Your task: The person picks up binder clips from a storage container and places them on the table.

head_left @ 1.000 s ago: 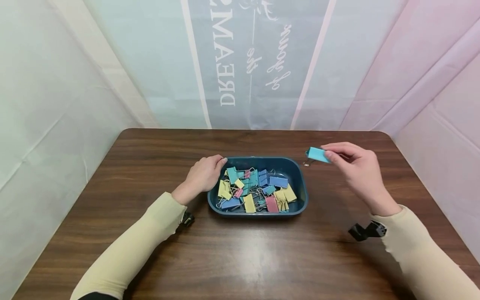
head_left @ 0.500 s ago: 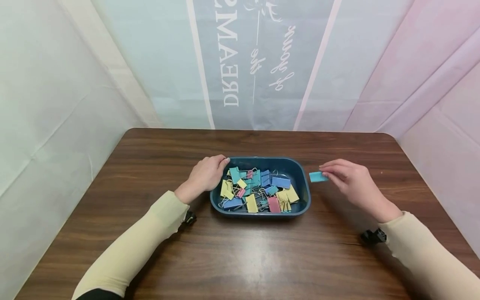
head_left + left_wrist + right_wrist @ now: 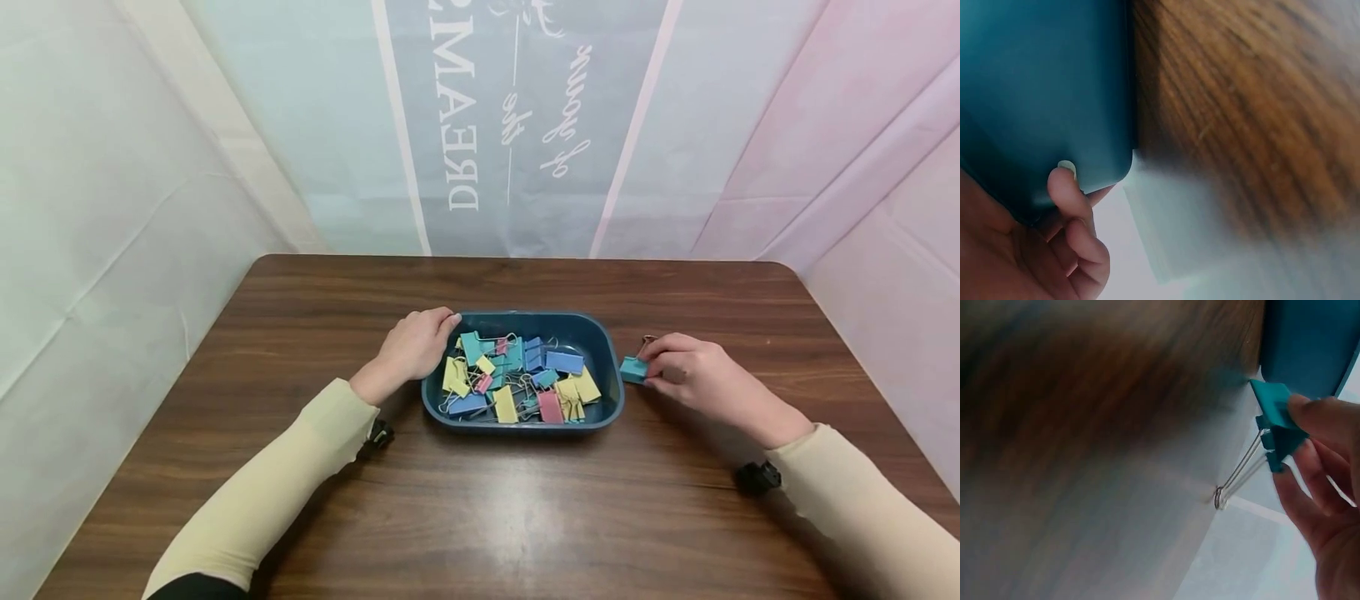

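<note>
A dark blue plastic tub [image 3: 522, 427] sits mid-table, holding a jumble of binder clips [image 3: 504, 406] in yellow, blue, teal and pink. At its left end my left hand [image 3: 411, 345] grips the rim near the far corner; in the left wrist view the fingers [image 3: 1071, 195] curl against the tub wall. Just beyond the tub's right end, my right hand [image 3: 693, 371] pinches a large teal binder clip [image 3: 633, 370] between thumb and fingers. Its wire handles [image 3: 1241, 469] stick out to the side in the right wrist view. Whether the clip touches the table I cannot tell.
The brown wooden table [image 3: 480, 517] extends around the tub on all sides. A pale fabric curtain [image 3: 337, 125] with mirrored lettering hangs behind its far edge, and white sheeting [image 3: 82, 275] encloses the sides.
My right hand has come down and toward me with the teal binder clip, which now sits low beside the tub and is turned differently. The left hand keeps its grip on the tub.
</note>
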Demonstrator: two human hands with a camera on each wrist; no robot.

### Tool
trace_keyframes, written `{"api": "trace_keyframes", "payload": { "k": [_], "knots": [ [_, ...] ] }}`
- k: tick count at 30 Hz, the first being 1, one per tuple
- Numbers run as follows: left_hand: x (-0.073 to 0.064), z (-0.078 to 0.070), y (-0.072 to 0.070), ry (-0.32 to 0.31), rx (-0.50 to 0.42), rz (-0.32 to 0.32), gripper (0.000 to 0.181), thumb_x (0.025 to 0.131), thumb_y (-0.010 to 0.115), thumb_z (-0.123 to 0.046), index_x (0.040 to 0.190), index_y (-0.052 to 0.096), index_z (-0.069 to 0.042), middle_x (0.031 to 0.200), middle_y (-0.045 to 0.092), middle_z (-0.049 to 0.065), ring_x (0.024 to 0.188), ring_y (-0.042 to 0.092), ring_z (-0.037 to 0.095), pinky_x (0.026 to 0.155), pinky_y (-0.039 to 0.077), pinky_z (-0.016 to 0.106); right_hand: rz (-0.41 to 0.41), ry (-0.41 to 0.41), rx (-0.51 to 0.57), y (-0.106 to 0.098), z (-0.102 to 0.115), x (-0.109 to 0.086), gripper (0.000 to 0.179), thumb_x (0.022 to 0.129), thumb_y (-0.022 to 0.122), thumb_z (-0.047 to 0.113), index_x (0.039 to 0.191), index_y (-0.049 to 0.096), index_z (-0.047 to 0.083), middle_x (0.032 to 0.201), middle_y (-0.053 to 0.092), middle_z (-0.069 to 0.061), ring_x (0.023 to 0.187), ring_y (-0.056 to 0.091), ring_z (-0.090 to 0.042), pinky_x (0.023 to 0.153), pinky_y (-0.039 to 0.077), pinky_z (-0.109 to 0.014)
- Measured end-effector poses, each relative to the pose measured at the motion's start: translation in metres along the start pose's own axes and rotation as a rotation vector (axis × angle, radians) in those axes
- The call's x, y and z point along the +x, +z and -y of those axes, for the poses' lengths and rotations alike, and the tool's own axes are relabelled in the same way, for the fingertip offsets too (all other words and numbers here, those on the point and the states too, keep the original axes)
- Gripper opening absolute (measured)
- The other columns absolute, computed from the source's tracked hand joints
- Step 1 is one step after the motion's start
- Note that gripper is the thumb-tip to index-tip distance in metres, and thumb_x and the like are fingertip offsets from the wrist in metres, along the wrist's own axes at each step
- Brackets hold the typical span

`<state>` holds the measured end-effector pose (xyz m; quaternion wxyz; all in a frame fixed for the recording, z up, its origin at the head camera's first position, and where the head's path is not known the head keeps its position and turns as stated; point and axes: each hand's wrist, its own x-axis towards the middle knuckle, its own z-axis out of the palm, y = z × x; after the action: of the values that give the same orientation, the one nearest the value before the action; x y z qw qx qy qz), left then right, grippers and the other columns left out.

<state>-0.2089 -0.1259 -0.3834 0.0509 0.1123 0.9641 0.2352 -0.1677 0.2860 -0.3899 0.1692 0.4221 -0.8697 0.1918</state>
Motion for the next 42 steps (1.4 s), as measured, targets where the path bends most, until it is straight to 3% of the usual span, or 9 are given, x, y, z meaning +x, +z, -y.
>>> {"api": "trace_keyframes", "payload": {
  "k": [2, 4, 8, 16, 22, 25, 28, 33, 42],
  "knots": [
    [0.0, 0.0, 0.0, 0.004, -0.009, 0.001, 0.045, 0.108, 0.04, -0.038, 0.132, 0.061, -0.007, 0.118, 0.067, 0.012, 0.101, 0.063, 0.026, 0.094, 0.05, 0.048, 0.026, 0.011, -0.011, 0.001, 0.0, -0.001, 0.03, 0.06, 0.091, -0.003, 0.08, 0.074, 0.01, 0.098, 0.067, -0.002, 0.08, 0.064, -0.012, 0.067, 0.053, -0.019],
    [0.001, 0.0, -0.001, 0.008, -0.016, 0.003, 0.045, 0.108, 0.04, -0.038, 0.133, 0.06, -0.006, 0.12, 0.067, 0.013, 0.104, 0.063, 0.026, 0.096, 0.049, 0.048, 0.059, 0.024, -0.021, 0.002, 0.0, -0.001, 0.032, 0.06, 0.09, -0.005, 0.082, 0.073, 0.011, 0.098, 0.066, -0.001, 0.081, 0.064, -0.012, 0.065, 0.055, -0.025],
    [0.0, 0.001, -0.001, 0.015, -0.029, 0.008, 0.044, 0.108, 0.04, -0.036, 0.134, 0.059, -0.005, 0.122, 0.066, 0.014, 0.105, 0.063, 0.026, 0.098, 0.047, 0.048, 0.124, 0.063, -0.01, 0.002, 0.001, 0.0, 0.035, 0.064, 0.088, -0.007, 0.087, 0.071, 0.012, 0.097, 0.065, 0.002, 0.084, 0.063, -0.012, 0.067, 0.056, -0.034],
    [0.002, 0.0, 0.002, 0.028, -0.045, 0.001, 0.041, 0.108, 0.041, -0.035, 0.128, 0.063, -0.006, 0.108, 0.068, 0.01, 0.091, 0.062, 0.023, 0.089, 0.051, 0.044, 0.197, 0.162, 0.005, -0.005, 0.006, 0.006, 0.024, 0.076, 0.083, 0.0, 0.093, 0.072, 0.014, 0.095, 0.065, 0.005, 0.083, 0.061, -0.011, 0.07, 0.056, -0.035],
    [0.004, -0.002, 0.001, 0.031, -0.042, 0.01, 0.037, 0.109, 0.04, -0.034, 0.12, 0.065, -0.008, 0.099, 0.067, 0.007, 0.087, 0.061, 0.023, 0.083, 0.051, 0.041, 0.075, 0.238, -0.006, -0.012, 0.021, 0.024, 0.02, 0.086, 0.076, 0.002, 0.103, 0.074, 0.011, 0.095, 0.068, 0.004, 0.079, 0.061, -0.006, 0.067, 0.055, -0.032],
    [0.003, -0.001, 0.0, 0.035, -0.043, 0.017, 0.038, 0.109, 0.04, -0.034, 0.122, 0.064, -0.007, 0.104, 0.068, 0.009, 0.09, 0.061, 0.024, 0.086, 0.052, 0.043, 0.018, 0.242, 0.028, -0.013, 0.032, 0.039, 0.021, 0.088, 0.074, 0.003, 0.107, 0.073, 0.012, 0.095, 0.067, 0.008, 0.078, 0.058, -0.004, 0.065, 0.054, -0.03],
    [0.001, 0.002, -0.004, 0.036, -0.032, 0.017, 0.039, 0.109, 0.04, -0.033, 0.125, 0.063, -0.006, 0.108, 0.068, 0.011, 0.092, 0.062, 0.025, 0.089, 0.051, 0.045, 0.022, 0.235, 0.07, -0.008, 0.042, 0.055, 0.019, 0.091, 0.072, 0.006, 0.109, 0.073, 0.013, 0.097, 0.067, 0.008, 0.077, 0.056, -0.004, 0.063, 0.052, -0.028],
    [-0.001, 0.004, -0.007, 0.05, -0.033, 0.024, 0.038, 0.109, 0.041, -0.032, 0.123, 0.063, -0.005, 0.101, 0.068, 0.01, 0.086, 0.061, 0.025, 0.082, 0.052, 0.042, 0.095, 0.193, 0.135, 0.004, 0.059, 0.078, 0.018, 0.092, 0.071, 0.008, 0.11, 0.072, 0.01, 0.101, 0.068, 0.001, 0.081, 0.059, -0.008, 0.066, 0.053, -0.03],
    [0.002, 0.003, -0.004, 0.064, -0.034, 0.031, 0.037, 0.109, 0.04, -0.033, 0.12, 0.064, -0.006, 0.085, 0.063, 0.006, 0.078, 0.059, 0.024, 0.074, 0.05, 0.039, 0.243, 0.054, 0.214, 0.028, 0.086, 0.096, 0.02, 0.09, 0.075, 0.013, 0.11, 0.073, 0.01, 0.107, 0.068, -0.001, 0.091, 0.063, -0.013, 0.076, 0.054, -0.032]
  ]
}}
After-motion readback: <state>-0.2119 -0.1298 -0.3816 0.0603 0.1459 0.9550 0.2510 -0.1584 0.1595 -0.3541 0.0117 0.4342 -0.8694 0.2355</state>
